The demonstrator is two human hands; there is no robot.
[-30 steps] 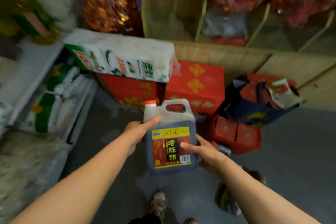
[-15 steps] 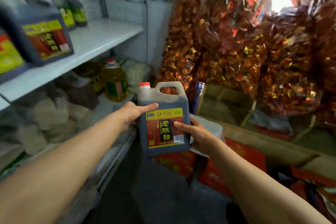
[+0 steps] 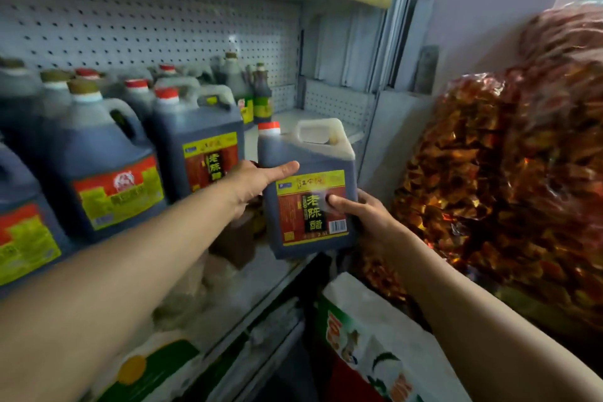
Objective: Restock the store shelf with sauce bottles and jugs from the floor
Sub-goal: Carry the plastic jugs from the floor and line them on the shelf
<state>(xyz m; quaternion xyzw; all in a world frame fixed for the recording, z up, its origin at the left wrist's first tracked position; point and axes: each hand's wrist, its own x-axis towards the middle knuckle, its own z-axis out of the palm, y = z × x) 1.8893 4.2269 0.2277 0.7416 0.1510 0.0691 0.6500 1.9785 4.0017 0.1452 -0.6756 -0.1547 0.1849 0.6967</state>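
A dark vinegar jug (image 3: 308, 193) with a red cap (image 3: 269, 127) and a moulded handle (image 3: 318, 131) is held upright in mid-air between two bare hands at the open right end of a store shelf (image 3: 293, 118), just beside a matching jug (image 3: 199, 140) in the row already standing there. The left hand (image 3: 257, 184) is clasped on the jug's left shoulder, its thumb laid across the front above the yellow-edged label; the right hand (image 3: 362, 217) is wrapped round the lower right corner, thumb pressed on the label's face, with its fingers hidden behind the body. The jug is thus gripped from both sides at once, its base unsupported and hanging at or slightly below the shelf's front edge, not yet resting on the board. Filled almost to the neck, it is judged heavy, with liquid that may slosh when tilted; the plastic walls are judged stiff enough to be squeezed firmly, though the smooth label could prove slippery under a thumb. The top handle, left untouched, is judged the surest hold for a one-handed carry, while a palm under the base would be better for sliding it onto the board. A bare stretch of shelf lies behind it, in front of a perforated back panel (image 3: 163, 30). Bags of foil-wrapped sweets (image 3: 489, 157) are piled to the right, and a printed sack (image 3: 375, 336) lies below.
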